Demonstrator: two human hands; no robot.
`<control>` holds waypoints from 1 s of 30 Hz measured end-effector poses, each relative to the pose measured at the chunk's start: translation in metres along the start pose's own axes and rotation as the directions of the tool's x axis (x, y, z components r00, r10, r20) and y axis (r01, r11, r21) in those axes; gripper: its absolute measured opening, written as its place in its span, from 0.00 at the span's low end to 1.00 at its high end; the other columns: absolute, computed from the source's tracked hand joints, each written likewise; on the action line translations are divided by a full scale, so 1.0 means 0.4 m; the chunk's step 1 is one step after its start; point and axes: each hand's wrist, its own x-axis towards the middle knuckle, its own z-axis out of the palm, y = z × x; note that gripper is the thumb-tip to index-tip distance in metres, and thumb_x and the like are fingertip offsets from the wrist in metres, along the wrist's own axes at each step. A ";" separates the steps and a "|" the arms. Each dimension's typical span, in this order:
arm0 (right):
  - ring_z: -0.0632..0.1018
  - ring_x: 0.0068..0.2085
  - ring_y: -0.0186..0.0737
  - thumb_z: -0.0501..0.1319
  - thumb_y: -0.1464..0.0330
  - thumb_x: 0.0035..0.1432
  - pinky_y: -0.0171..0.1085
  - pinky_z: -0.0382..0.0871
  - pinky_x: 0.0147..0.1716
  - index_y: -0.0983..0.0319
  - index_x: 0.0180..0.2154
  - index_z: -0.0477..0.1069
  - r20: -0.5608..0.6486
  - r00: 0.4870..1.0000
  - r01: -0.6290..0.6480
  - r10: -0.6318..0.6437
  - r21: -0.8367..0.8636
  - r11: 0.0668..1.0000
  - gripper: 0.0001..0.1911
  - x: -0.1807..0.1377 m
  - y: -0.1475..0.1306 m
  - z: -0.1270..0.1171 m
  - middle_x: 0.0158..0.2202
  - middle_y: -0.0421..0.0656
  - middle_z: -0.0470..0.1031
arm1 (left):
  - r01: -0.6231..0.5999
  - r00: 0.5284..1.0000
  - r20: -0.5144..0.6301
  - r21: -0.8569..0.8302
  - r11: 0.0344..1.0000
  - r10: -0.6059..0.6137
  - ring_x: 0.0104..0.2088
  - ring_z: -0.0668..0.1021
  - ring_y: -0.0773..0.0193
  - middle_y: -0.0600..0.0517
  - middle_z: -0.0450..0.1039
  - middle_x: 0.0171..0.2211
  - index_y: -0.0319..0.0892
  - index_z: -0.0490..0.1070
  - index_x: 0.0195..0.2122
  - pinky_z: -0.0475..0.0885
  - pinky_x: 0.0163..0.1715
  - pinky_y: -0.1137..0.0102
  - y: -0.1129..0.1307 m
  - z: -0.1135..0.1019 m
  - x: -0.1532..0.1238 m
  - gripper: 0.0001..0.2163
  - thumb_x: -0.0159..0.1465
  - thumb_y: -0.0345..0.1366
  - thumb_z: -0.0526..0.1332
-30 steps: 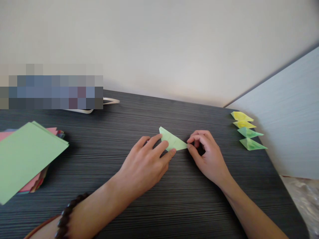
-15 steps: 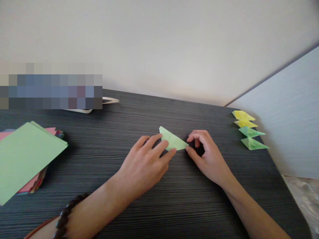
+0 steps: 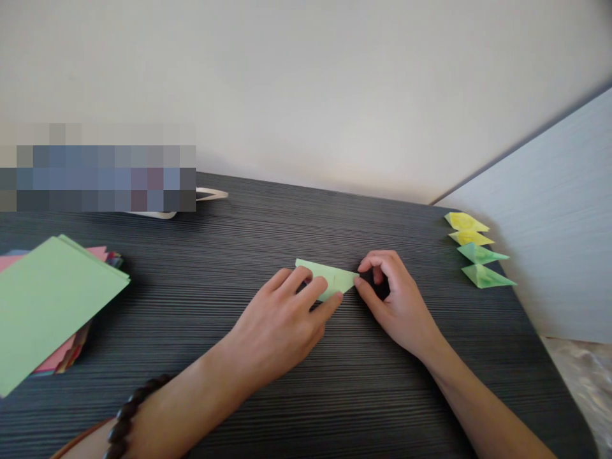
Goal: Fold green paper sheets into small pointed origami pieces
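A small folded piece of light green paper (image 3: 329,276) lies on the dark striped table (image 3: 239,242), near the middle. My left hand (image 3: 282,319) rests on its left part, fingers stretched over it and pressing it down. My right hand (image 3: 396,299) pinches the paper's right tip between thumb and forefinger, the other fingers curled. A dark bead bracelet (image 3: 125,414) circles my left wrist.
A stack of coloured sheets, green on top (image 3: 48,306), lies at the left edge. Two yellow and two green folded pieces (image 3: 475,250) sit in a row at the right, beside a pale panel (image 3: 554,217). A white object (image 3: 201,194) lies at the back.
The folded green paper has turned and lies flatter, its far corner lower and further left. My left fingers shifted slightly with it; my right hand keeps its pinch on the tip.
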 end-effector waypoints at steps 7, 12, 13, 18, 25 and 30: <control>0.68 0.39 0.40 0.61 0.67 0.54 0.42 0.63 0.39 0.58 0.39 0.64 0.022 1.000 0.023 -0.021 -0.079 0.997 0.10 -0.006 -0.007 0.006 0.40 0.42 0.66 | -0.021 0.999 -0.043 0.023 0.999 0.022 0.45 0.71 0.52 0.50 0.70 0.40 0.44 0.68 0.50 0.71 0.41 0.57 0.009 0.005 -0.006 0.14 0.65 0.31 0.52; 0.69 0.40 0.40 0.61 0.68 0.55 0.42 0.63 0.40 0.58 0.38 0.64 0.045 0.999 0.009 -0.006 -0.071 0.997 0.08 -0.004 -0.007 0.002 0.40 0.42 0.67 | -0.025 0.993 -0.112 0.050 0.998 0.030 0.42 0.73 0.55 0.51 0.72 0.39 0.44 0.71 0.45 0.73 0.39 0.60 0.012 -0.001 -0.017 0.11 0.65 0.32 0.54; 0.69 0.39 0.40 0.61 0.68 0.55 0.42 0.63 0.40 0.58 0.38 0.64 0.047 0.999 0.009 -0.005 -0.073 0.997 0.08 -0.003 -0.008 0.001 0.40 0.42 0.67 | -0.026 0.992 -0.119 0.052 0.998 0.032 0.42 0.74 0.55 0.51 0.73 0.39 0.44 0.71 0.44 0.74 0.38 0.60 0.013 -0.003 -0.018 0.10 0.64 0.32 0.54; 0.70 0.41 0.42 0.61 0.67 0.54 0.42 0.63 0.40 0.58 0.38 0.64 0.045 0.999 0.013 -0.008 -0.108 0.994 0.09 -0.003 -0.013 0.005 0.40 0.42 0.68 | -0.028 0.988 -0.150 0.057 0.998 0.036 0.41 0.75 0.57 0.51 0.74 0.39 0.44 0.73 0.40 0.74 0.36 0.61 0.014 -0.007 -0.019 0.08 0.63 0.32 0.55; 0.70 0.45 0.45 0.65 0.64 0.49 0.44 0.64 0.41 0.59 0.40 0.64 0.056 0.998 0.045 -0.036 -0.166 0.985 0.16 -0.008 -0.020 0.006 0.43 0.45 0.67 | -0.009 0.988 -0.151 0.064 0.998 0.019 0.40 0.76 0.58 0.51 0.74 0.38 0.43 0.73 0.43 0.75 0.35 0.61 0.022 -0.006 -0.018 0.09 0.65 0.33 0.54; 0.70 0.43 0.43 0.62 0.68 0.52 0.43 0.64 0.42 0.58 0.39 0.64 0.043 0.999 0.016 -0.011 -0.113 0.993 0.12 -0.004 -0.018 -0.001 0.41 0.44 0.67 | -0.004 0.986 -0.168 0.061 0.998 0.014 0.41 0.77 0.58 0.50 0.75 0.40 0.43 0.73 0.42 0.75 0.37 0.62 0.027 -0.008 -0.020 0.09 0.65 0.33 0.54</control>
